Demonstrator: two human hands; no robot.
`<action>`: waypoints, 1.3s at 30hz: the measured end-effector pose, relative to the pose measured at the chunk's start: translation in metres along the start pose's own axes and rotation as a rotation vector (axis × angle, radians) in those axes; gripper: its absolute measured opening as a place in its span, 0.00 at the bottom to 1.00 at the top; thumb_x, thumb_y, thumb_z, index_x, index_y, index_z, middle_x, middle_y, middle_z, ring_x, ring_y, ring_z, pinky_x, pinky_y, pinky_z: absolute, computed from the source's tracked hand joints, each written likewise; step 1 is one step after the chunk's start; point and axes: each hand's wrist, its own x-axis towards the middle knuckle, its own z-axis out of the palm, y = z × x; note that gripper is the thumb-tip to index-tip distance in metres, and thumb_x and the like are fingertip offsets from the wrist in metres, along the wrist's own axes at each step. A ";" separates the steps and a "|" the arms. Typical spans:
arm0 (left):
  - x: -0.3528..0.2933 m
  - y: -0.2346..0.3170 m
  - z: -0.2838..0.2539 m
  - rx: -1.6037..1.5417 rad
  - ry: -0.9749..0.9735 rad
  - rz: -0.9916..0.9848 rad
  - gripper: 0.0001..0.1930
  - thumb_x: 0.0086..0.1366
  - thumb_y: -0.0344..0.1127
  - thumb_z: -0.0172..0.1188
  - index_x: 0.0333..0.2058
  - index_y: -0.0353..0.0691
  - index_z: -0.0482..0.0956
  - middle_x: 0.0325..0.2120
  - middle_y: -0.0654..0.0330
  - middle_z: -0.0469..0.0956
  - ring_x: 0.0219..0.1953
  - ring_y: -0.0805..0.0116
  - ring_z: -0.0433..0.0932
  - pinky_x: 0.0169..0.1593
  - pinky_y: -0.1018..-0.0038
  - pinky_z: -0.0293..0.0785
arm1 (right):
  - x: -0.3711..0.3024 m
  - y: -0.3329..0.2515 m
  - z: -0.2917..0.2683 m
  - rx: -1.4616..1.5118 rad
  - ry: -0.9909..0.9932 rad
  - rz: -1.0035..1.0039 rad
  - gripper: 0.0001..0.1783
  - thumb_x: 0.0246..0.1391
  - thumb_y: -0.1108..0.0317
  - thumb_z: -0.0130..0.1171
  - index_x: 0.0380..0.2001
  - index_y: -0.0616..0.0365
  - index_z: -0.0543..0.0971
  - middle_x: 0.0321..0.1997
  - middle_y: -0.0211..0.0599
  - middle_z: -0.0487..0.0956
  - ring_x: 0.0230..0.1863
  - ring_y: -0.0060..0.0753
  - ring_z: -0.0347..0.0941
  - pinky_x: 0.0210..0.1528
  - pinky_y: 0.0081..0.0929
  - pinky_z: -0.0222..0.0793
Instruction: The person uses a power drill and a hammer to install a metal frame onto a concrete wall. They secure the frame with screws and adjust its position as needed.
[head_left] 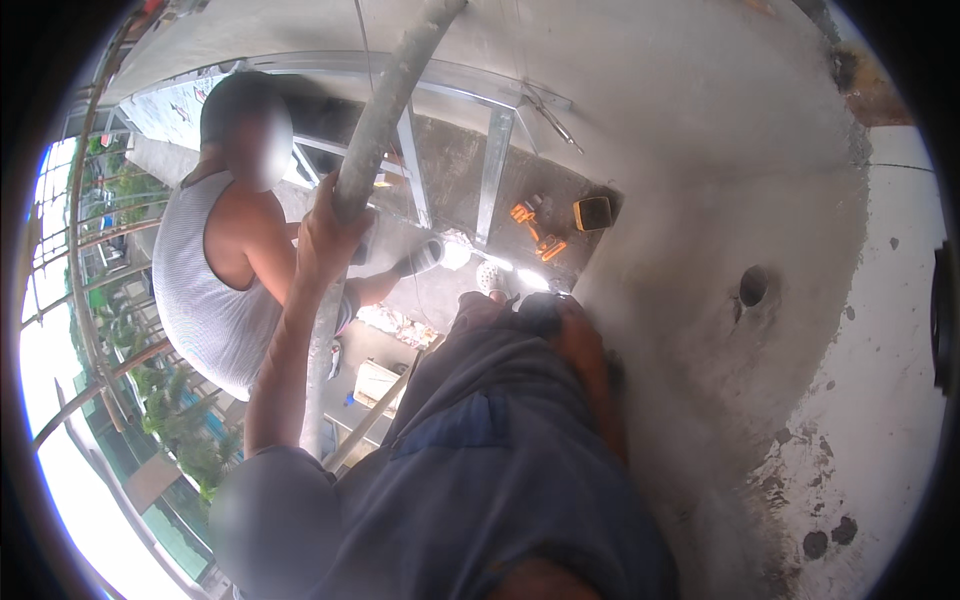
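My left hand (pixel 333 235) is wrapped round a long grey, dusty pole (pixel 372 140) that runs from the top of the view down past my left forearm. Along the right side of my body my right arm (pixel 597 375) reaches down. Its hand (pixel 572 325) lies beside a dark shape (pixel 538 313) that I cannot make out; the fingers do not show clearly. On the floor beyond, an orange-and-black cordless drill (pixel 540 232) lies near a yellow-and-black box-like thing (pixel 593 213).
A co-worker (pixel 215 280) in a sleeveless top and dark cap is close on my left. Metal framing studs (pixel 493 170) stand ahead, with a thin metal rod (pixel 553 123) by them. A plastered wall (pixel 700 300) rises on the right. Scaffold poles (pixel 80 220) line the open left side.
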 end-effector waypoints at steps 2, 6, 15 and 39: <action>0.000 -0.004 -0.001 0.001 -0.002 -0.007 0.38 0.58 0.42 0.67 0.66 0.43 0.64 0.41 0.40 0.83 0.44 0.42 0.84 0.46 0.57 0.80 | 0.000 -0.002 -0.001 0.011 -0.005 0.000 0.33 0.38 0.66 0.70 0.53 0.59 0.80 0.57 0.45 0.78 0.64 0.49 0.69 0.69 0.44 0.62; 0.004 0.010 0.000 -0.020 -0.069 -0.085 0.38 0.58 0.44 0.67 0.66 0.43 0.64 0.43 0.41 0.83 0.45 0.45 0.85 0.45 0.58 0.80 | 0.001 -0.001 -0.012 -0.065 -0.182 0.083 0.36 0.49 0.64 0.67 0.63 0.58 0.71 0.70 0.45 0.68 0.70 0.51 0.64 0.68 0.45 0.65; 0.003 0.002 0.000 -0.019 -0.038 -0.015 0.37 0.59 0.44 0.66 0.66 0.42 0.65 0.41 0.43 0.84 0.41 0.50 0.86 0.45 0.61 0.80 | -0.002 0.010 0.005 0.091 -0.136 0.136 0.33 0.41 0.62 0.68 0.55 0.56 0.78 0.59 0.46 0.79 0.69 0.50 0.64 0.69 0.46 0.60; 0.003 0.018 0.003 -0.049 -0.004 -0.047 0.33 0.60 0.43 0.66 0.61 0.35 0.70 0.38 0.43 0.84 0.40 0.52 0.86 0.43 0.61 0.80 | 0.004 0.006 -0.009 0.003 -0.228 0.142 0.39 0.42 0.68 0.70 0.62 0.63 0.73 0.68 0.49 0.70 0.70 0.52 0.63 0.72 0.42 0.60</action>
